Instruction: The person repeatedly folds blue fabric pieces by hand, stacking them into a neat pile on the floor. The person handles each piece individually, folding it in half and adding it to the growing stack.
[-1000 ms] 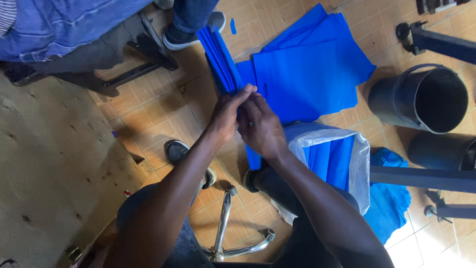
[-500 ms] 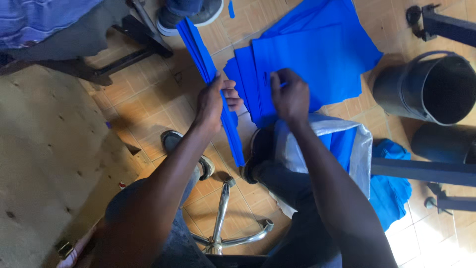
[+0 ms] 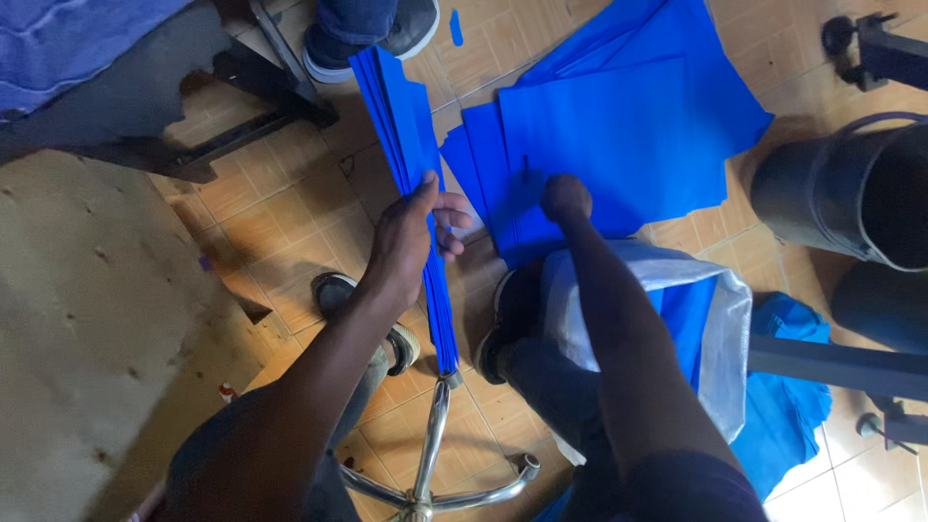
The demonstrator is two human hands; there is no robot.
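My left hand [image 3: 411,232] grips a long bundle of blue strips [image 3: 401,106] that stands nearly upright from the floor tiles up past my fingers. My right hand [image 3: 565,198] reaches forward and presses down on a spread pile of blue fabric sheets [image 3: 628,135] lying on the tiled floor. Whether its fingers pinch a sheet I cannot tell. A white sack [image 3: 720,319] with more blue fabric inside rests by my right leg.
A black bucket [image 3: 851,193] stands at the right. A worn wooden table [image 3: 77,319] fills the left. Another person's shoe [image 3: 372,34] and a dark bench frame [image 3: 184,135] lie ahead. A chrome stool base [image 3: 430,464] is below me. Metal stand legs [image 3: 841,362] cross at right.
My hands, joined on the strips a second ago, have parted. The left keeps the strip bundle; the right has moved out onto the pile of blue sheets.
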